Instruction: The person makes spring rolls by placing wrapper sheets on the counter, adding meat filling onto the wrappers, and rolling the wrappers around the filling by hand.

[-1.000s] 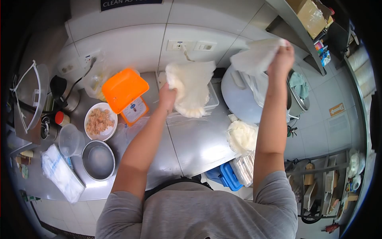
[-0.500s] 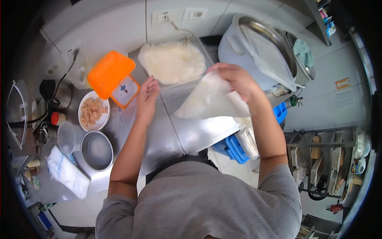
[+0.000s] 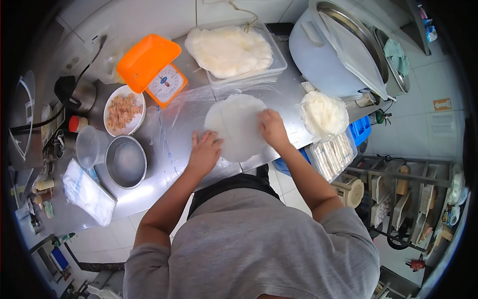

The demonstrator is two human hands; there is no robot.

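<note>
Kitchen bay: steel worktop point(image 3: 162, 182) against a white tiled wall point(image 3: 144, 15). Positions logged relative to the round sheet point(image 3: 235, 124): thin, white, slightly translucent, lying flat on the steel near the front edge. One line visible across it; crease or worktop seam showing through, cannot tell.

Left hand point(image 3: 205, 149) at the lower left of the sheet: palm down, fingers loosely spread, tips at the edge, nothing seen gripped. Right hand point(image 3: 272, 128) at the right of the sheet: fingers bent down onto the edge; pinching or merely touching, cannot tell.

Behind the sheet: clear tray point(image 3: 282, 66) bearing a pale stack point(image 3: 231, 52) with ruffled edges. Behind and left of the sheet: orange scale point(image 3: 168, 83), round dial facing up. Left of the sheet, past the scale: white bowl point(image 3: 135, 124) with pinkish shredded food point(image 3: 122, 110). Left of the sheet and nearer the front: metal tin point(image 3: 126, 163), then clear tub point(image 3: 91, 149). Farthest left on the steel: folded white plastic point(image 3: 89, 194).

Just right of the sheet: crumpled pale pile point(image 3: 326, 112). Behind and right: large pale vessel point(image 3: 318, 62). Well right of the sheet, off the worktop: metal rack point(image 3: 398, 180).
</note>
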